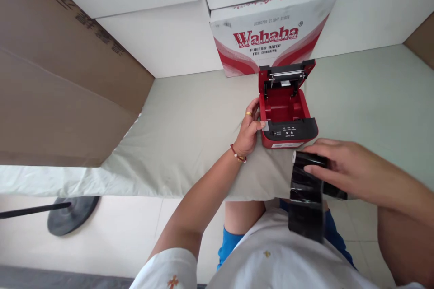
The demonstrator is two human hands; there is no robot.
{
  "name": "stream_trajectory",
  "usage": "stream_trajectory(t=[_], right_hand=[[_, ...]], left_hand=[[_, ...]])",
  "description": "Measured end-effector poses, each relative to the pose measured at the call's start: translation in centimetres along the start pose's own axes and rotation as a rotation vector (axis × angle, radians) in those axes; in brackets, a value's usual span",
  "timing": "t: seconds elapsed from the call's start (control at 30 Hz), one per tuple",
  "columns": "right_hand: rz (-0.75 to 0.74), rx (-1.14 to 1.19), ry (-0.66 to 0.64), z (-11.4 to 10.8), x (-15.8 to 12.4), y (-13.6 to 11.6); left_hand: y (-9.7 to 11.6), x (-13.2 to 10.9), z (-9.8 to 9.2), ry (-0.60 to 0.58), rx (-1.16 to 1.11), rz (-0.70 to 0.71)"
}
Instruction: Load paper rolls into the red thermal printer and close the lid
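A red and black label printer [288,133] rests on the cloth-covered table with its lid [286,76] raised and its red inner bay showing bare. My left hand [251,128] grips the printer's left side, thumb on the grey latch at the front corner and fingers along the wall. In front of the printer's right corner, my right hand [334,167] pinches a roll of black labels [308,159] from above. A loose black strip [307,207] hangs from the roll in front of my body. Another dark piece shows below my right fingers; what it belongs to is unclear.
A white and red water carton [271,36] stands close behind the printer, among stacked white boxes [162,40]. A large brown cardboard box [68,76] takes up the left. The table's cloth [190,144] ends near my lap. A round black stand base [73,214] sits on the floor.
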State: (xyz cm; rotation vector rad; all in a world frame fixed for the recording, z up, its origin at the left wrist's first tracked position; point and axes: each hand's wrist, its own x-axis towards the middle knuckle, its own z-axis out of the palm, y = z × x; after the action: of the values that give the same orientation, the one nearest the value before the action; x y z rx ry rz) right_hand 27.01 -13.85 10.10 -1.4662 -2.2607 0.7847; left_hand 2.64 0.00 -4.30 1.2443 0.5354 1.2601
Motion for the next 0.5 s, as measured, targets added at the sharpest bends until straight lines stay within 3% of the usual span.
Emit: stream_trajectory(t=[0.13, 0.23, 0.33, 0.43, 0.5], right_hand=[[0.123, -0.101, 0.063, 3.7, -0.5, 1.1], [0.169, -0.083, 0.292, 3.4, -2.2, 2.1], [0.223, -0.250, 0.484, 2.3, -3.4, 4.9], [0.178, -0.389, 0.354, 1.8, -3.6, 8.7], [0.116, -0.362, 0.274, 1.4, -3.7, 10.4]], left_hand=[[1.3, -0.3, 0.9, 0.050, -0.097, -0.040], [2.0, -0.5, 1.3, 0.061, -0.128, -0.058], [2.0, -0.5, 1.3, 0.070, -0.125, -0.059], [1.8, -0.5, 1.2, 0.080, -0.126, -0.059], [1.7, -0.5, 1.0, 0.072, -0.120, -0.059]])
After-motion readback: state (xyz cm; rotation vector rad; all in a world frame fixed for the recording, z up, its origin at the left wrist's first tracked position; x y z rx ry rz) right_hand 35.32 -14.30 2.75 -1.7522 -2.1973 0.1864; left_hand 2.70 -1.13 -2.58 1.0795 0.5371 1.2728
